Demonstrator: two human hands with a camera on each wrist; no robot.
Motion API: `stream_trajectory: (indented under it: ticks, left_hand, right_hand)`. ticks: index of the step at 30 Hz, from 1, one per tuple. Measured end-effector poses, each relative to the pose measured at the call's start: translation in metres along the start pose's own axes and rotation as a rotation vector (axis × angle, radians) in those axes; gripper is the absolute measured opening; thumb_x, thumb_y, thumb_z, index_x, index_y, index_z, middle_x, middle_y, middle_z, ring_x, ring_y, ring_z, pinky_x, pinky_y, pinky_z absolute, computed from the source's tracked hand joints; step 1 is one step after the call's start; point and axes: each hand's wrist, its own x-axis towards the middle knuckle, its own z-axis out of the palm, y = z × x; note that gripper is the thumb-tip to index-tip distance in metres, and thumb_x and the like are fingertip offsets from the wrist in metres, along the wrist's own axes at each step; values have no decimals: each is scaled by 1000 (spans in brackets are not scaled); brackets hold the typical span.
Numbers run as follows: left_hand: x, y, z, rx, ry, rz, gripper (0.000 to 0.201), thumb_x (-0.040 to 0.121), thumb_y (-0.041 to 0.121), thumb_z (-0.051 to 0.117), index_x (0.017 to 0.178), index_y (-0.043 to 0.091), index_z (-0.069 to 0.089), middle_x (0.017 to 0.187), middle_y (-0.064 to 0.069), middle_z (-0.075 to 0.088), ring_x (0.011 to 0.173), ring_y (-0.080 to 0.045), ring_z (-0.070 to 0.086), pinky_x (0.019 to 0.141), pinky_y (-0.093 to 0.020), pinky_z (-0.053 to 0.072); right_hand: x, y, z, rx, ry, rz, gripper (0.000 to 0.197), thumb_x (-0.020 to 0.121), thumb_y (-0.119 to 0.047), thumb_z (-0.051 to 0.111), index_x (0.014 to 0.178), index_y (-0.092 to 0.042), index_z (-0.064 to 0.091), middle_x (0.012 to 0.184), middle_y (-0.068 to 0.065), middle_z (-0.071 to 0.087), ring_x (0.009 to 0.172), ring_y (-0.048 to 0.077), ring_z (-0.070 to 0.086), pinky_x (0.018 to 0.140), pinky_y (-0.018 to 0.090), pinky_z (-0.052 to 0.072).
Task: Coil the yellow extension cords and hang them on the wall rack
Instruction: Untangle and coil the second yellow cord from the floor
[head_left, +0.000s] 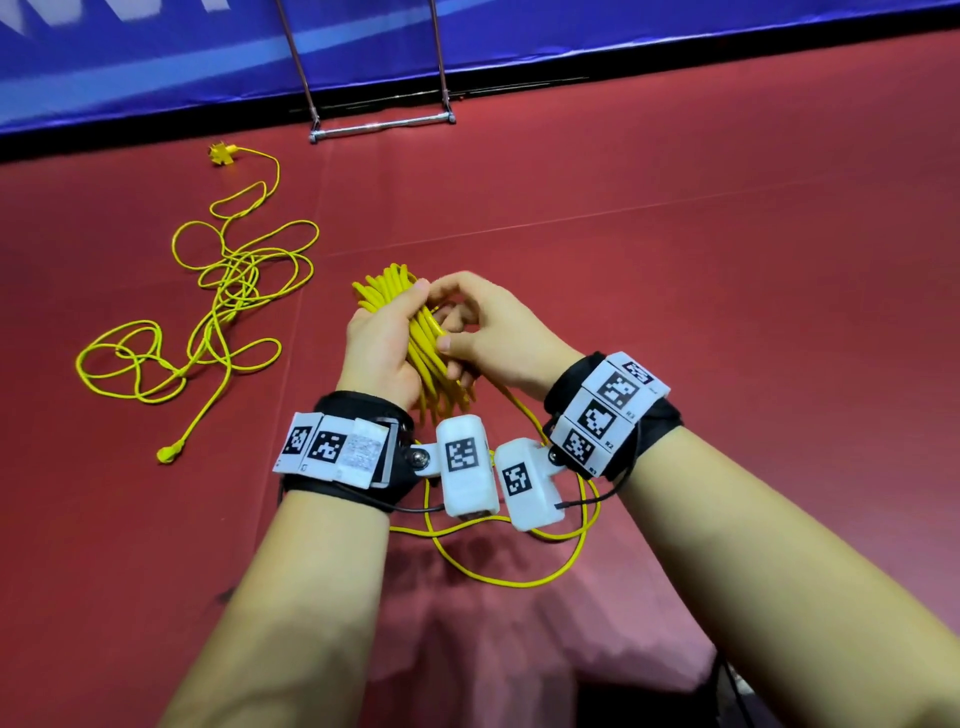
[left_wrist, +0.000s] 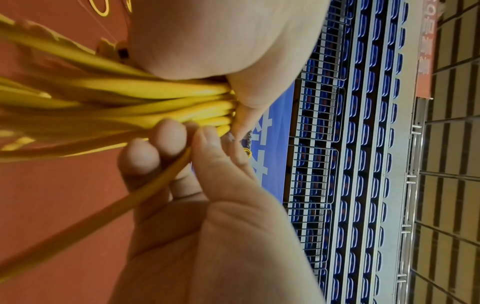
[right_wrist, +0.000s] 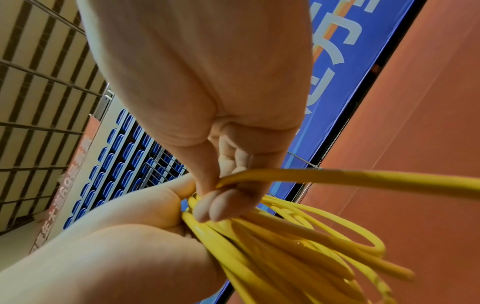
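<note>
coiled cord (head_left: 423, 338): yellow bundle of tight loops, held mid-air above red floor (head_left: 675, 260)
left hand (head_left: 382, 345): fist wrapped round bundle
right hand (head_left: 493, 332): pinches loose strand (right_wrist: 363, 179), clear in wrist views only
second cord (head_left: 228, 291): head view only, tangled on floor, left
rack (head_left: 382, 124): metal bar, by far wall
</note>
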Motion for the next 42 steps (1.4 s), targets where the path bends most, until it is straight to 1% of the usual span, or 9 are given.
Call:
stream_trajectory:
  ticks: [3,8,15,19,24,28,32,37,42]
  left_hand:
    - [1,3,-4,-1,-20,-28,23,97,17,55,77,5,54,62,-17,58,41,-24,51,39,-31,45]
    - [3,3,-6,54,-80,-30,18,95,14,57,82,2,52,64,-17,49,34,-22,45,40,-30,43]
    - [12,0,-8,-29,53,-1,12,89,12,64,81,5,59,71,-14,61,60,-28,64,57,-44,54]
    - [20,17,-15,-204,154,60,19,93,7,58,74,9,56,57,-1,58,53,-16,63,60,-31,52]
    - [25,36,-33,-304,238,117,19,91,9,58,73,13,52,57,1,53,49,-15,53,57,-26,48]
    - [25,44,-44,-342,268,152,23,87,11,59,66,14,48,56,2,48,49,-15,49,57,-25,46]
    - [21,47,-48,-367,283,175,20,85,9,56,67,13,47,57,3,48,48,-15,47,55,-25,44]
    - [18,43,-46,-331,272,127,21,85,10,60,67,14,50,55,5,49,45,-13,47,54,-25,43]
    - [15,40,-38,-229,215,83,26,89,10,61,65,14,52,53,4,49,44,-12,48,52,-23,45]
  right_hand:
    - [1,0,2,71,35,-7,34,86,15,57,101,-12,42,68,11,55,52,28,61,47,34,52]
    - [4,-1,1,-53,111,-53,19,84,9,65,94,-1,53,61,13,61,58,34,69,57,47,59]
    - [2,-6,-4,-175,23,-74,24,84,-5,70,94,-9,49,58,9,60,47,30,61,43,32,48]
    - [1,9,-29,-160,-154,61,18,87,-3,69,94,-6,53,59,15,54,46,25,51,48,35,45]
    - [-2,42,-53,-296,-166,154,2,88,-1,67,89,-2,64,68,10,55,58,23,59,56,28,50]
    - [-2,66,-68,-465,-191,243,10,91,-15,66,88,-7,71,78,16,68,69,16,64,70,29,50]
    - [-5,80,-87,-692,-196,352,21,95,-34,61,87,-20,74,77,-2,71,73,12,59,75,29,45]
    - [-6,81,-100,-881,-85,455,47,89,-58,58,65,-18,61,64,2,58,67,22,53,65,31,40]
    - [-8,68,-96,-909,-151,528,52,97,-58,42,112,-15,65,85,3,59,74,20,52,65,29,38]
